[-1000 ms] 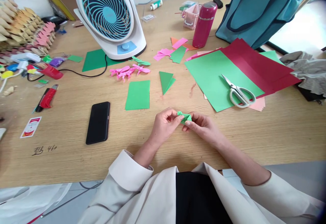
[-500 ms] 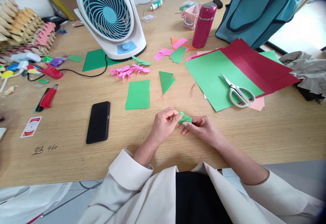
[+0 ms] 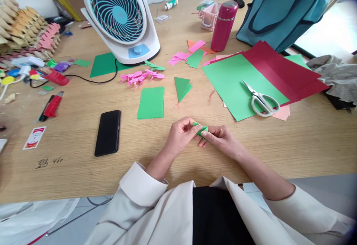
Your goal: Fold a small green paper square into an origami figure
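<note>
A small folded green paper (image 3: 203,129) is pinched between both hands above the wooden table. My left hand (image 3: 182,135) grips its left end with thumb and fingers. On its right end, my right hand (image 3: 221,139) presses with the thumb on top and fingers beneath. Beyond the hands lie a green paper rectangle (image 3: 151,103) and a folded green triangle (image 3: 182,88). Pink folded paper figures (image 3: 141,77) sit farther back, next to some green folded pieces (image 3: 154,66).
White scissors (image 3: 263,103) rest on a large green sheet (image 3: 223,85) overlapping red sheets (image 3: 287,70) at the right. A black phone (image 3: 108,132) lies at left. Behind stand a fan (image 3: 119,14), a magenta bottle (image 3: 224,25) and a teal bag (image 3: 279,14).
The right part of the green paper has changed shape and looks more raised under my right thumb. Both hands have stayed nearly in place.
</note>
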Available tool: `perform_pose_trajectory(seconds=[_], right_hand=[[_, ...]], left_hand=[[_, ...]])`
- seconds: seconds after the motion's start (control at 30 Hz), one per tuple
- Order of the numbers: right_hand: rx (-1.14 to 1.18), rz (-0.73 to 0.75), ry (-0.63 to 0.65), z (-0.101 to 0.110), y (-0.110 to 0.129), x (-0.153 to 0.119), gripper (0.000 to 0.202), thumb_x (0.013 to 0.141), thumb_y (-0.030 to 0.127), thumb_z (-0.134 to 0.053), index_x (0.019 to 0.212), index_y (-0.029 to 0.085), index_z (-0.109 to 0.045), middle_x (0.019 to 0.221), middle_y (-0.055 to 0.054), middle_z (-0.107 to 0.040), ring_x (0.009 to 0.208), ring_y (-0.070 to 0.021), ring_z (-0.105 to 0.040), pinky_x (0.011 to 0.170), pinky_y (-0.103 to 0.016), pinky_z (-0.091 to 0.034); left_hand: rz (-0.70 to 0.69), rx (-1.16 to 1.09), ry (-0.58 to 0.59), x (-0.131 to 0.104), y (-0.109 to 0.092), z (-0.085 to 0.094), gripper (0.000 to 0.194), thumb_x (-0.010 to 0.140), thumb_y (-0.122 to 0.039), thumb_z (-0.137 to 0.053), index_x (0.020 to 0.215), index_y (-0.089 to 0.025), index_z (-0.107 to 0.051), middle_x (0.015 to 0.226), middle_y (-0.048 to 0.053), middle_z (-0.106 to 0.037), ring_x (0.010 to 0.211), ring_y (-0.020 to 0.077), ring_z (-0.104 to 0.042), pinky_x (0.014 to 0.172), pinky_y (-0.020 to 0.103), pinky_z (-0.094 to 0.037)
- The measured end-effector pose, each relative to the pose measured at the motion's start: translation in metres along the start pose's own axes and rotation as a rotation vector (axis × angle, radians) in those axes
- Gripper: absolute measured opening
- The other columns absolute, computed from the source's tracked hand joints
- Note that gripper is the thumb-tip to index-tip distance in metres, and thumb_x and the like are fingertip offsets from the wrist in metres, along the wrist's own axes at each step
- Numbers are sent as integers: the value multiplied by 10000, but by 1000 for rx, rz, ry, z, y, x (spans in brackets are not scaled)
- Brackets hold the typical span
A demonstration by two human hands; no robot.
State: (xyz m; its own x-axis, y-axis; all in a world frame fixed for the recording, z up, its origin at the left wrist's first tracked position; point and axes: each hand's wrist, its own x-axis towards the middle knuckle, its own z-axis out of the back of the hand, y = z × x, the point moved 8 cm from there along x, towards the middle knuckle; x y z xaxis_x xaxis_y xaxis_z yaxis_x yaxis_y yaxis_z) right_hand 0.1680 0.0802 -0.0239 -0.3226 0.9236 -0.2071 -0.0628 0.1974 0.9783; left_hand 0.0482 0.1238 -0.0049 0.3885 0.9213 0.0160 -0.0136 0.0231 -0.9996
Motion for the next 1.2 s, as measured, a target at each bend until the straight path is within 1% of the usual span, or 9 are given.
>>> perform_pose_trajectory(seconds=[0.1, 0.17, 0.27, 0.4, 0.53, 0.7, 0.9, 1.1, 1.2], right_hand=[[6, 4, 22, -2, 4, -1, 435, 874, 566, -647, 957, 152, -751, 835, -67, -766, 781, -190, -726, 736, -300, -575], [29, -7, 12, -2, 3, 0, 430, 835, 564, -694, 923, 148, -753, 807, -60, -761, 734, -180, -722, 703, -293, -579], [72, -47, -2, -2, -1, 1, 456, 822, 586, -692, 846, 135, -754, 773, -69, -758, 646, -159, -709, 638, -279, -581], [139, -86, -31, 1, -5, 3, 477, 786, 612, -713, 804, 137, -750, 781, -81, -764, 615, -150, -706, 593, -262, -579], [153, -91, -41, 2, -4, 3, 460, 759, 604, -743, 792, 145, -744, 788, -70, -760, 593, -140, -694, 567, -252, -568], [56, -62, 38, -3, 1, 0, 509, 839, 626, -650, 835, 125, -741, 706, -70, -734, 617, -145, -694, 616, -255, -567], [0, -51, 3, -3, -2, -1, 515, 876, 636, -588, 779, 139, -681, 724, -61, -718, 532, -120, -648, 502, -230, -507], [-153, -14, -26, -3, -1, -4, 495, 928, 622, -506, 732, 178, -606, 566, 15, -585, 436, -87, -513, 420, -213, -403], [-191, 33, -30, -2, 1, -5, 478, 947, 601, -487, 742, 184, -598, 547, 26, -549, 444, -90, -486, 434, -220, -381]], left_hand=[[-4, 10, -59, 0, 2, 7, 320, 828, -386, -725, 657, -158, -579, 633, -20, -524, 614, 100, -467, 591, 240, -364], [12, -19, -66, 1, 3, 8, 334, 825, -399, -727, 654, -159, -572, 631, -21, -516, 620, 101, -465, 598, 240, -366], [61, -73, -37, 1, 6, 5, 352, 828, -436, -721, 678, -159, -564, 640, -22, -515, 622, 101, -468, 604, 242, -371], [76, -129, 49, 0, 5, -6, 365, 813, -478, -726, 725, -162, -566, 667, -25, -508, 637, 99, -459, 606, 238, -364], [34, -69, 26, 1, 6, -5, 383, 772, -412, -771, 643, -166, -508, 621, -46, -434, 599, 85, -392, 572, 236, -317], [29, -13, -21, 2, 9, 2, 336, 794, -350, -738, 635, -169, -504, 607, -50, -429, 597, 86, -392, 583, 241, -326], [63, -67, 7, 2, 10, -1, 336, 791, -390, -733, 659, -169, -517, 617, -39, -486, 602, 94, -436, 597, 243, -363], [31, 74, -126, -5, 6, 9, 488, 795, -447, -736, 567, -176, -401, 567, -58, -343, 565, 82, -321, 551, 245, -280], [47, 81, -122, -5, 1, 10, 497, 796, -463, -735, 561, -174, -406, 557, -59, -326, 552, 78, -312, 538, 244, -268]])
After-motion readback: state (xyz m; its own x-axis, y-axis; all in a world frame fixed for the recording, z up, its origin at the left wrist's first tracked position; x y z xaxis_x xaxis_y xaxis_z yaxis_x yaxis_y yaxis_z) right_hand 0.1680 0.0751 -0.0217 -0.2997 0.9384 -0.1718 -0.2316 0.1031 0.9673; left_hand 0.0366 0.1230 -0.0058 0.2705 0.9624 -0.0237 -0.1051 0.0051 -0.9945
